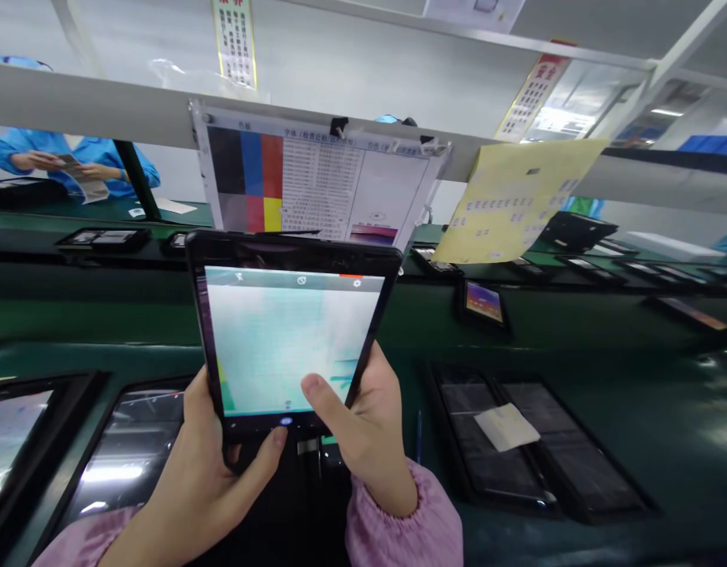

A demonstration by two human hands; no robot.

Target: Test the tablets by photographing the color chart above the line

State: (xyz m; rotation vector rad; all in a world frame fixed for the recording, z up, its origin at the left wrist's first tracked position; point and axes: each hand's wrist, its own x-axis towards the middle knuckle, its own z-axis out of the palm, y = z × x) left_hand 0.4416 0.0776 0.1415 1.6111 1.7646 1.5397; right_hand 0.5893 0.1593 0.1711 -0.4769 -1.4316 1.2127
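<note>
Between both hands a black tablet (295,339) is held up, tilted toward me, its lit screen showing a camera view with a pale, blurry picture. My left hand (209,465) grips the lower left corner, thumb at the bottom edge near a small blue-ringed button. On the lower right side is my right hand (369,425), fingers behind the tablet and thumb over the screen. Behind the tablet hangs a printed chart (321,177) with colour blocks and text, its lower part hidden by the tablet. Pink sleeves cover both wrists.
Dark tablets (132,449) lie to my left; two more tablets (498,441) with a paper slip (506,428) lie right. A lit tablet (482,303) rests on the green bench further back. A yellow sheet (517,201) hangs right. Across the bench, a person (79,161) in blue handles papers.
</note>
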